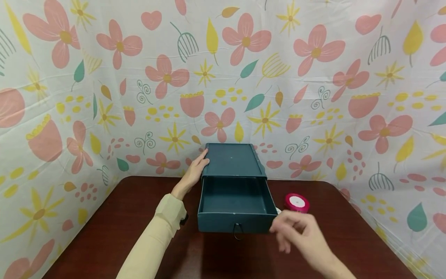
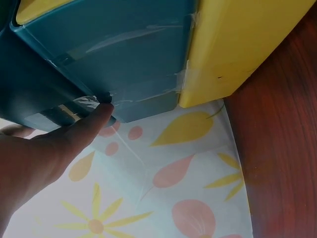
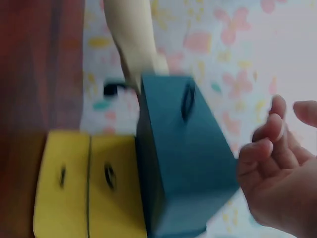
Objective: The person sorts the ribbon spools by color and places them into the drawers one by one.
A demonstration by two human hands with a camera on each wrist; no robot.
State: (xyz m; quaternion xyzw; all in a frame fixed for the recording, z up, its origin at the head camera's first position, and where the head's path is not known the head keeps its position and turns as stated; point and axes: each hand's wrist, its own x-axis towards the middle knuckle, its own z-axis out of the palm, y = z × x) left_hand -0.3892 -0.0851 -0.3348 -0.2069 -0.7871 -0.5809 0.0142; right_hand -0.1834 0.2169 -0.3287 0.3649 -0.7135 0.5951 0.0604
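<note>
"Where's your left grip [image 1: 194, 172]?"

"Against the left side of the blue cabinet [image 1: 231, 159], fingers straight, resting on it rather than clasped."

"And the drawer [image 1: 217, 223]?"

"In the middle, standing out from the cabinet's front, above the yellow drawers [image 3: 119, 210]. I'd judge it light, stiff plastic, rather slippery (thin walls, so I wouldn't squeeze hard). The ring [image 3: 188, 101] on its front looks the best place to take hold; failing that, the middle of the front panel."

"Right grip [image 1: 302, 234]?"

"By the drawer's right front corner, fingers loosely bent, clamped on nothing; I can't tell whether they touch it. Beyond it, the ribbon spool [image 1: 297, 203] rests on the bench [image 1: 104, 232]: small, light, probably prone to unwinding."
</note>
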